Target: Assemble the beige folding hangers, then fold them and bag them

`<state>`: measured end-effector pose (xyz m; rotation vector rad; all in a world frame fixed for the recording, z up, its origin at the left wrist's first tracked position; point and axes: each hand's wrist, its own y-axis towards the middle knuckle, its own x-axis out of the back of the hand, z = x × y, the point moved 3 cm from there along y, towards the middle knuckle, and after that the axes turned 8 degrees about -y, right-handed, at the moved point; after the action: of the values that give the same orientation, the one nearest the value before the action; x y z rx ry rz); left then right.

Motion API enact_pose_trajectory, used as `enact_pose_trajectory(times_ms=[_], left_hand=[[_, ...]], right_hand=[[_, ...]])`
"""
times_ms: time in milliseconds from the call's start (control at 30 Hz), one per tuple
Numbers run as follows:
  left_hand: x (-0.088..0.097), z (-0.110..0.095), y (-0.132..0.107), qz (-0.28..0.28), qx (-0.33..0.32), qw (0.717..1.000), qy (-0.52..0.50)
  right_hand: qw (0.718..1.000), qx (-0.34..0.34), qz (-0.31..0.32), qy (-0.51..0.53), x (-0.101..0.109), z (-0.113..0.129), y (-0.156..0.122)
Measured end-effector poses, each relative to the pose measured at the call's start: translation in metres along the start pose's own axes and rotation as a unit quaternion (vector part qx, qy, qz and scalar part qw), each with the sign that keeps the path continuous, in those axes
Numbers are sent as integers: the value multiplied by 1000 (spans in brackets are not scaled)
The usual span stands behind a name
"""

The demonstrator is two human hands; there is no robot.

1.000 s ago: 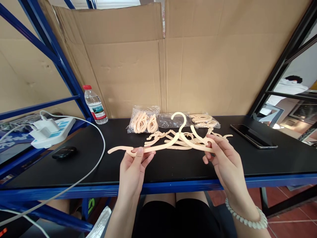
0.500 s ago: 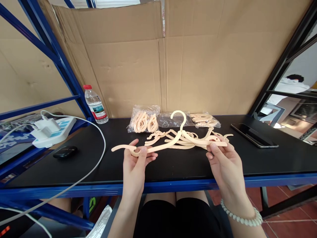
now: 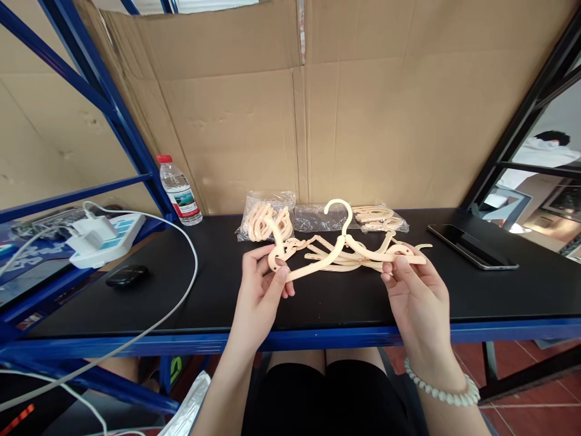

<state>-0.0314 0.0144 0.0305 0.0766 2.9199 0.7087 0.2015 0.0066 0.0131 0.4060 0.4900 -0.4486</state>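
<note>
A cream-coloured folding clothes hanger [image 3: 327, 260] is held up above the black tabletop, its hook pointing upward. My left hand [image 3: 263, 287] grips its left arm near the joint, where the end piece stands folded up and inward. The right arm's end is pinched in my right hand [image 3: 415, 281], with that end piece lying along the arm. Behind the held hanger, several loose hangers [image 3: 336, 264] of the same colour lie in a pile, partly hidden by it.
Clear plastic bags of folded hangers [image 3: 261, 221] [image 3: 376, 217] lie at the back. A water bottle [image 3: 181, 192] stands at back left, near a power strip [image 3: 109, 239], a white cable [image 3: 193, 266] and a black case [image 3: 128, 276]. A phone [image 3: 472, 245] lies at right.
The hanger's left end piece has swung from pointing outward left to standing up and inward. My left hand has moved slightly right with its arm. My right hand keeps its hold.
</note>
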Motion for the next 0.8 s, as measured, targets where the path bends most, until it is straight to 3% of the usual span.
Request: enact_pose_trajectory(times_ms=[167, 367, 467, 633, 800], left_hand=[[0, -5, -2, 17, 11, 998, 58], [2, -10, -3, -10, -13, 995, 100], [5, -11, -2, -46, 1, 996, 71], [11, -5, 2, -144, 27, 987, -62], [2, -2, 4, -134, 51, 986, -88]], right_hand=[[1000, 7, -1, -6, -1, 3, -2], [1000, 11, 6, -9, -1, 3, -2], [1000, -2, 13, -9, 1, 1, -2], [999, -26, 20, -35, 5, 1, -2], [991, 9, 72, -115, -2, -1, -4]])
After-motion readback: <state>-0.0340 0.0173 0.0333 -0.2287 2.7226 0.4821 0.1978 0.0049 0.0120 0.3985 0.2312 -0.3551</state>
